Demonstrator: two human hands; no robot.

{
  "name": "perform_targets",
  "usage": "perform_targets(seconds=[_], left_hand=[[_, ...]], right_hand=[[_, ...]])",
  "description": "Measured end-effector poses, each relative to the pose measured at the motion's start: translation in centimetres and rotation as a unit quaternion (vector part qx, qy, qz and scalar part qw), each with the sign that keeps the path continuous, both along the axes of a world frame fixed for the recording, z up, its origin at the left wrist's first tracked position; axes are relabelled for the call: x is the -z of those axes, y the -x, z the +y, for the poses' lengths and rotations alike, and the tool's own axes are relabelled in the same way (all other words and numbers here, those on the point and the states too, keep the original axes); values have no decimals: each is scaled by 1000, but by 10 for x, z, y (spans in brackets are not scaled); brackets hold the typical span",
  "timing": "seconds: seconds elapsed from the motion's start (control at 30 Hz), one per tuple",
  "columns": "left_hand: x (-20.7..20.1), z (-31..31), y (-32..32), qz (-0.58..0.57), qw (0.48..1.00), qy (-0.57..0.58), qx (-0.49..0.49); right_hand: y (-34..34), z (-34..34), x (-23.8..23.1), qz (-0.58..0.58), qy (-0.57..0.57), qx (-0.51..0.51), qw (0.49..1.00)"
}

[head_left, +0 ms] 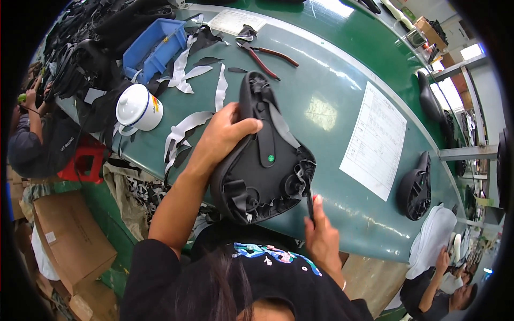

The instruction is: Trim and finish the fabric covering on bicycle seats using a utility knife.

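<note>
A black bicycle saddle (249, 166) is held upside down at the table's near edge, nose pointing away. Its underside shows gathered cover material along the rim, a grey strip (282, 125) near the nose and a green dot on a central tab. My left hand (222, 134) is closed around the saddle's narrow part, thumb on the underside. At the saddle's wide rear right corner, my right hand (323, 235) grips a slim black-and-red hand tool (310, 206). The tool's tip is close to the rim; whether it touches cannot be made out.
Red-handled pliers (262, 53), a blue bin (155, 51), a white lidded mug (140, 107) and grey-white scraps (184, 128) lie around the far left. On the right are a printed sheet (375, 139) and another saddle (415, 187). Co-workers sit at both sides.
</note>
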State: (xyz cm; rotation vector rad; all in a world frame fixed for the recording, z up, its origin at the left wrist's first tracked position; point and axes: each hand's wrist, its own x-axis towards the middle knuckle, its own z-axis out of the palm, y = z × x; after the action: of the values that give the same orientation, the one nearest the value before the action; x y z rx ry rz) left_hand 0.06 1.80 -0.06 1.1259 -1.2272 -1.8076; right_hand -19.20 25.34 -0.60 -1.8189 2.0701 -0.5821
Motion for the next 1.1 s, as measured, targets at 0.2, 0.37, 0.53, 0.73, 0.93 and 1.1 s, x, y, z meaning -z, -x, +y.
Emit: perform_targets(seconds=[0.2,0.37,0.53,0.73,0.93,1.1], left_hand=[[-12,28,-16,12,999,-20,-32],[-9,46,-23,16,997,25,-70],[21,58,-44,-51,969,96,-220],[-29,37,30,-315,756,561,121],[3,17,39,-218,806,519,181],[4,10,43,-209,868,433,121]], right_hand=[[14,-14,-9,-146,42,46,987],[-1,-104,-16,-190,180,-21,965],[47,-113,-13,-417,109,145,891],[3,-115,-36,-312,73,-8,947],[69,-87,-23,-121,136,-95,979],[56,-92,-32,105,38,-169,979]])
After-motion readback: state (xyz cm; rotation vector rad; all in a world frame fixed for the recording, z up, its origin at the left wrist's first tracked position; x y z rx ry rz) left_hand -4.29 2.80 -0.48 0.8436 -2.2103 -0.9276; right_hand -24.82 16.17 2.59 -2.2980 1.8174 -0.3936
